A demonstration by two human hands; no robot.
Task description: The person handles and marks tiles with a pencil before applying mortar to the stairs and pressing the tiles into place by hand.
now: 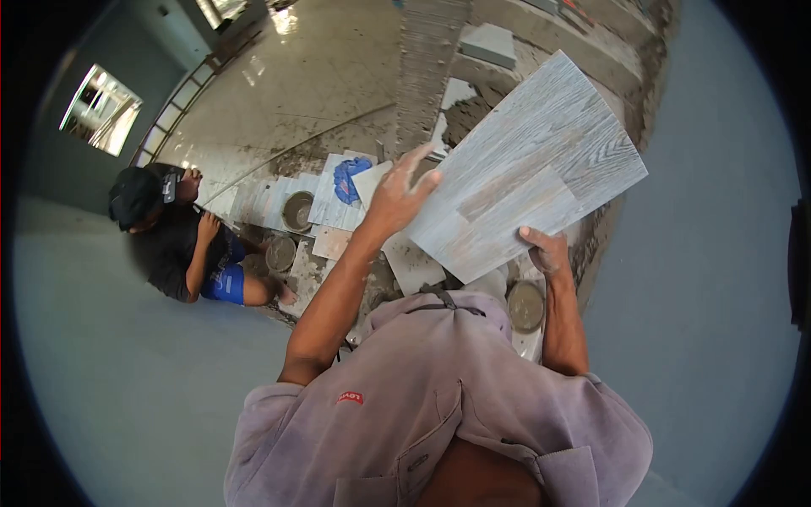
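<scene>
A grey wood-grain tile [541,160] is held up at a slant in front of my body. My right hand [547,251] grips its lower right edge, the thumb lying on the patterned face and the other fingers behind. At the tile's left edge is my left hand [401,193], its fingers spread and dusty, the fingertips close to the edge. Below the tile, a round bucket [526,306] of grey mortar stands beside my legs. Part of a pale tile [414,264] shows beneath the held one.
A person [182,237] in a dark cap sits at the left, near two mortar buckets [297,211]. A blue plastic bag [350,179] lies on tiles. Mortar-smeared steps [557,46] rise at the upper right, beside a grey wall [705,253]. A rough column [422,76] stands ahead.
</scene>
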